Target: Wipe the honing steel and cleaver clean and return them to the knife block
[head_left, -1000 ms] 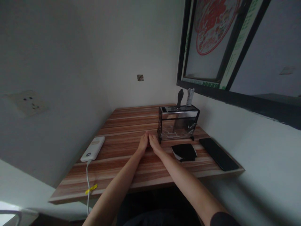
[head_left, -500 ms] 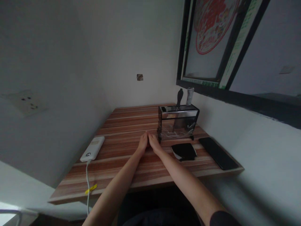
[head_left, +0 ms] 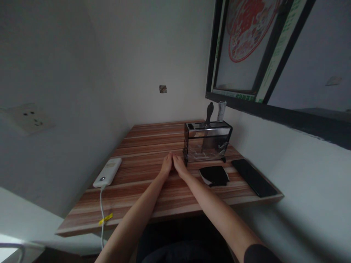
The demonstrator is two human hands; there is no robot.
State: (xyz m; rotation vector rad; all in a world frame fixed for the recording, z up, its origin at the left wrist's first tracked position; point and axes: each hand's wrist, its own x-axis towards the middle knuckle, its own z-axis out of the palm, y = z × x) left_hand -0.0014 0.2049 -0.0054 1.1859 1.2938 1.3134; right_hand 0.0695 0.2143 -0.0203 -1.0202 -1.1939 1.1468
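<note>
nearest of all is the person's dark-clothed lap (head_left: 183, 248), just below the front edge of a tabletop (head_left: 145, 146) streaked in red-brown with paler stripes (real wood or a printed pattern, it is hard to say which). close to that edge, on the left, lies a yellow strip (head_left: 108, 218), crossed by a white cable (head_left: 101, 204) that drops over the front; its upper end meets a white power bank (head_left: 108, 171) beside the left wall (head_left: 79, 91). at the right side rests a black phone (head_left: 253, 177), and left of it a folded black piece (head_left: 215, 175) with a pale border. in the middle, the left hand (head_left: 166, 164) and the right hand (head_left: 179, 166) lean together like a little roof, the fingers straight and pressed side by side within each hand, the tips touching or nearly so. just beyond the right hand, toward the right, a knife holder (head_left: 215, 151) stands upright on the table, see-through in front, with a dark handle (head_left: 209, 113) and a pale handle (head_left: 221, 111) rising from its top. farther off, the stripes run to a pale back wall (head_left: 170, 54) bearing a small dark square patch (head_left: 162, 89). a socket (head_left: 33, 118) sits on the left wall; on the right, a black frame (head_left: 296, 119) surrounds dim glass with a red design (head_left: 248, 31).
</note>
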